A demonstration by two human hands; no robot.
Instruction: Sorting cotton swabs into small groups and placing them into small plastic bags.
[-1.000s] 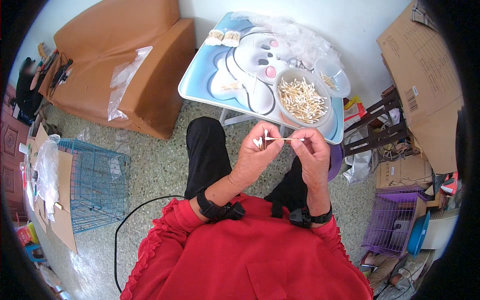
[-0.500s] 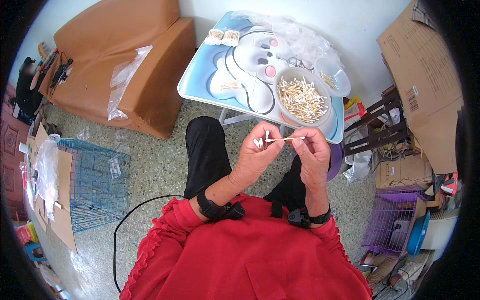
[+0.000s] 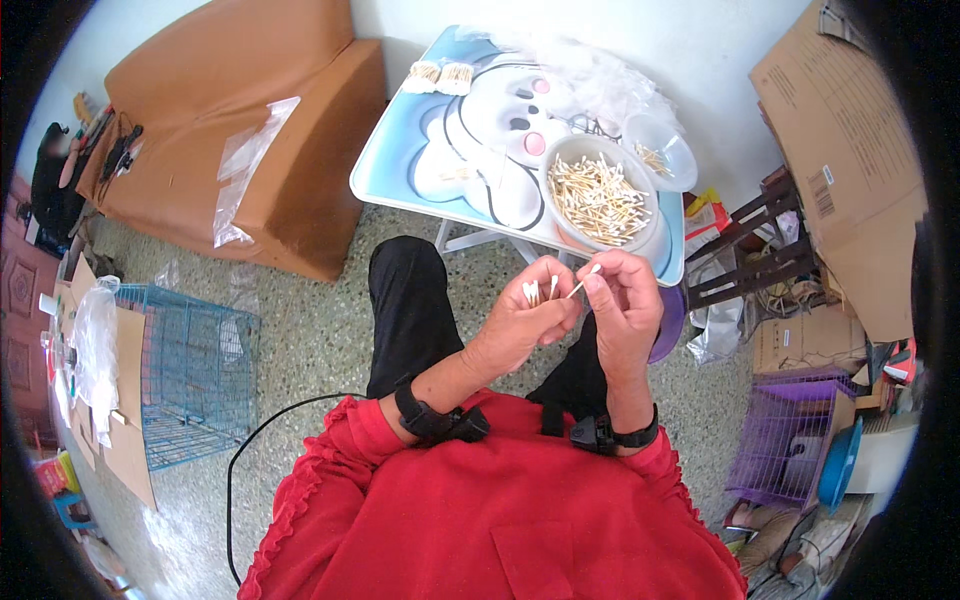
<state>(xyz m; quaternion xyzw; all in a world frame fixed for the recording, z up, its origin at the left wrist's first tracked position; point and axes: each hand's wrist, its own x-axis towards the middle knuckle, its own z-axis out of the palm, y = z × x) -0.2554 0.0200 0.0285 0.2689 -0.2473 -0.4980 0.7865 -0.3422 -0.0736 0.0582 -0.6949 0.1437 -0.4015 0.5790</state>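
My left hand is closed around a few cotton swabs, their white tips poking up past the fingers. Between the thumb and fingers of my right hand is a single swab, held slantwise with its lower end close to the left fingers. Both hands are above my lap, just in front of the folding table. A round bowl heaped with loose swabs stands at the table's near right. Beside it a clear shallow dish holds several more. Two bundles of swabs lie at the far left.
Crumpled clear plastic bags cover the table's back. A brown sofa stands left, a blue wire cage below it. Cardboard boxes, a dark wooden stool and a purple cage crowd the right side.
The swab between my hands has turned from nearly level to slanting, one tip up by my right fingertips. My left hand has rolled slightly and moved a little right, nearer the right hand.
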